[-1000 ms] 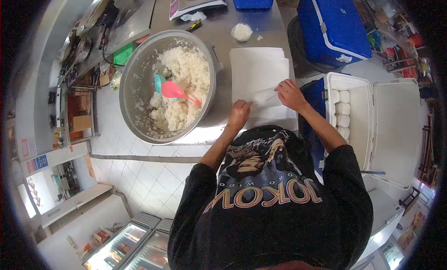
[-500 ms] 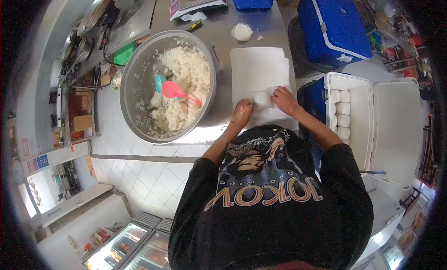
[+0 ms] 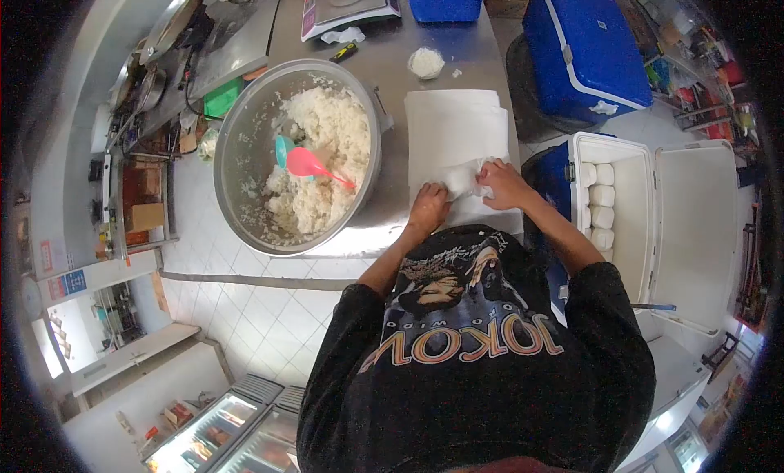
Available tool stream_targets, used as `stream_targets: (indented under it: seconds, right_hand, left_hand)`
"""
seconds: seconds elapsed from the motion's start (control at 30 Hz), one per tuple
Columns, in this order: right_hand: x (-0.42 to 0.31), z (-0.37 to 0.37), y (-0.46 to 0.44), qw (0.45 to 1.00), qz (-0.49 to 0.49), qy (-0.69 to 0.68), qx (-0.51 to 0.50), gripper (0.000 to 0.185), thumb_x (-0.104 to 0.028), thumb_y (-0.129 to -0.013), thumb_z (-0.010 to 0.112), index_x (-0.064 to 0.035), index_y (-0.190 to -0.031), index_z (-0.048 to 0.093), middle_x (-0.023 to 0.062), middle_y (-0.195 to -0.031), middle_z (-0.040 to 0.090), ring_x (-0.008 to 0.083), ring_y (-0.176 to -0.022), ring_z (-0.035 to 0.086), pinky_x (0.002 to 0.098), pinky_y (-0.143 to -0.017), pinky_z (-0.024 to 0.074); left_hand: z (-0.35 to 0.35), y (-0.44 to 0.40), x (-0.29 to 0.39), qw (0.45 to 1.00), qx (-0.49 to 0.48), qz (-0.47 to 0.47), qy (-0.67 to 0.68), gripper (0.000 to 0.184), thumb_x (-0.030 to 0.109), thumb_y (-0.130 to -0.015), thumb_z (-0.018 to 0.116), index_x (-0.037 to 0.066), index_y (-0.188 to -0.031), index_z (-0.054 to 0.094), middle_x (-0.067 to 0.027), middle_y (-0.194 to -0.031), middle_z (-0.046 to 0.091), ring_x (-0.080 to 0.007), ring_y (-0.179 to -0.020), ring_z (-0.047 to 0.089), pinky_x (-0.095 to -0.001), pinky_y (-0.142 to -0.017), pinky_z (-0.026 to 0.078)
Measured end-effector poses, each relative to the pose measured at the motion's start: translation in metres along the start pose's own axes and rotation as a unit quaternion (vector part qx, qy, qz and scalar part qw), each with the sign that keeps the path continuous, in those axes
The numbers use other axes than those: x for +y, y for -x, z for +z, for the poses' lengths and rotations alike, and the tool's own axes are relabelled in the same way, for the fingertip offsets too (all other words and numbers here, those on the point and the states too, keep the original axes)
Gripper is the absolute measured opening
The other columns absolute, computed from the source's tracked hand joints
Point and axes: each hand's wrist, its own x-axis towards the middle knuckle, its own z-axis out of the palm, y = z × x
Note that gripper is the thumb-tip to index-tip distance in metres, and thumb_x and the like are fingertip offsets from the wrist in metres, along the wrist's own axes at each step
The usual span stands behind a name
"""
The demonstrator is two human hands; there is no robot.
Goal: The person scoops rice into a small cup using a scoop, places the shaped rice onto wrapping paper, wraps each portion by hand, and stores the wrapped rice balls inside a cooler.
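Between my hands a white paper bundle (image 3: 461,179) lies on the near part of a stack of white paper sheets (image 3: 453,126). My left hand (image 3: 429,205) grips the bundle's left end with curled fingers. At its right end, my right hand (image 3: 500,184) pinches the gathered paper. What the paper wraps is hidden. Left of the stack stands a large metal pot (image 3: 233,204) of white rice (image 3: 327,126), with a pink scoop (image 3: 306,163) and a green scoop (image 3: 282,150) in it. A small round portion of rice (image 3: 425,63) sits beyond the paper.
A scale (image 3: 351,8) and a yellow-black tool (image 3: 344,52) lie at the table's far side. To the right are an open white-lined cooler (image 3: 629,204) holding several white bundles and a closed blue cooler (image 3: 584,53). A blue container (image 3: 443,1) stands at the far edge.
The paper between my hands has become a rounder, more compact bundle. My right hand has moved slightly down and inward, and my left hand has turned in closer to the bundle.
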Motion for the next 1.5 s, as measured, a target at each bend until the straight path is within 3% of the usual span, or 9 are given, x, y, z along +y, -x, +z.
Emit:
stream_targets:
  seconds: [0.13,0.33,0.53,0.67,0.83,1.03,1.13,1.27,1.5]
  right_hand:
    - [0.015,0.039,-0.012,0.988,-0.052,0.128,0.069,0.027,-0.023,-0.077,0.074,-0.0084,-0.099,0.075,0.0095,-0.099,0.066,0.0307,-0.103,0.058,0.0419,-0.090,0.0469]
    - [0.041,-0.003,-0.060,0.968,0.041,-0.157,-0.191,0.019,-0.012,-0.079,0.073,-0.0055,-0.096,0.074,0.0159,-0.089,0.070,0.0402,-0.100,0.064,0.0480,-0.087,0.0513]
    - [0.036,-0.005,-0.070,0.988,0.084,-0.120,-0.044,0.022,-0.013,-0.073,0.076,-0.0028,-0.092,0.072,0.0216,-0.099,0.069,0.0384,-0.098,0.067,0.0460,-0.084,0.0541]
    - [0.034,0.015,-0.080,0.983,0.121,-0.091,-0.105,0.014,-0.016,-0.073,0.074,-0.0027,-0.078,0.070,0.0177,-0.102,0.067,0.0397,-0.103,0.063,0.0463,-0.082,0.0542]
    - [0.018,-0.001,-0.049,0.994,0.025,-0.038,0.096,0.008,-0.014,-0.076,0.069,-0.0083,-0.078,0.074,0.0130,-0.095,0.065,0.0360,-0.101,0.058,0.0426,-0.084,0.0521]
    - [0.029,-0.035,-0.031,0.997,0.015,-0.072,0.038,0.012,-0.017,-0.078,0.072,-0.0071,-0.084,0.075,0.0120,-0.088,0.070,0.0336,-0.092,0.061,0.0416,-0.085,0.0508]
    - [0.041,-0.005,-0.023,0.983,0.087,-0.164,-0.002,0.015,-0.016,-0.076,0.076,-0.0034,-0.084,0.074,0.0133,-0.082,0.072,0.0326,-0.083,0.066,0.0410,-0.079,0.0531]
    - [0.046,0.019,-0.015,0.958,0.093,-0.252,0.104,0.016,-0.011,-0.072,0.080,-0.0005,-0.082,0.072,0.0164,-0.082,0.073,0.0296,-0.075,0.071,0.0399,-0.071,0.0548]
    - [0.066,0.014,-0.023,0.967,0.008,-0.254,0.022,0.017,-0.007,-0.075,0.079,0.0018,-0.087,0.071,0.0149,-0.087,0.073,0.0279,-0.079,0.071,0.0372,-0.073,0.0549]
  left_hand:
    - [0.009,-0.013,-0.013,0.997,-0.036,-0.055,0.030,0.015,0.013,-0.081,0.068,0.000,-0.088,0.069,-0.0196,-0.095,0.066,-0.0404,-0.096,0.062,-0.0465,-0.088,0.052]
    - [-0.006,-0.051,-0.035,0.980,-0.150,-0.069,0.110,0.010,0.005,-0.080,0.063,0.000,-0.086,0.068,-0.0200,-0.086,0.070,-0.0472,-0.089,0.066,-0.0531,-0.081,0.053]
    - [0.003,-0.062,-0.017,0.973,0.051,-0.218,0.051,0.009,0.010,-0.083,0.065,0.003,-0.087,0.070,-0.0204,-0.096,0.069,-0.0471,-0.089,0.065,-0.0546,-0.080,0.052]
    - [-0.008,-0.059,-0.011,0.989,0.006,-0.142,-0.046,0.008,0.008,-0.084,0.064,0.003,-0.086,0.070,-0.0171,-0.098,0.069,-0.0464,-0.088,0.065,-0.0537,-0.080,0.052]
    - [-0.027,-0.054,-0.015,0.992,0.089,0.028,-0.079,0.012,0.008,-0.084,0.064,0.003,-0.090,0.072,-0.0155,-0.097,0.067,-0.0422,-0.090,0.065,-0.0510,-0.082,0.052]
    - [-0.051,-0.050,0.010,0.979,0.078,-0.091,0.163,0.017,0.007,-0.086,0.065,0.001,-0.101,0.070,-0.0180,-0.098,0.070,-0.0414,-0.093,0.066,-0.0516,-0.085,0.051]
    - [-0.036,-0.035,0.013,0.983,0.080,0.007,0.165,0.019,0.006,-0.087,0.065,0.001,-0.105,0.069,-0.0201,-0.097,0.069,-0.0430,-0.093,0.065,-0.0512,-0.086,0.051]
    - [-0.015,-0.033,0.015,0.985,0.066,-0.036,0.153,0.018,0.007,-0.084,0.067,0.001,-0.100,0.070,-0.0218,-0.099,0.069,-0.0423,-0.096,0.065,-0.0491,-0.088,0.052]
    - [0.000,-0.058,-0.007,0.987,0.000,-0.086,0.134,0.008,0.005,-0.081,0.070,0.000,-0.087,0.070,-0.0200,-0.091,0.071,-0.0382,-0.087,0.068,-0.0434,-0.079,0.054]
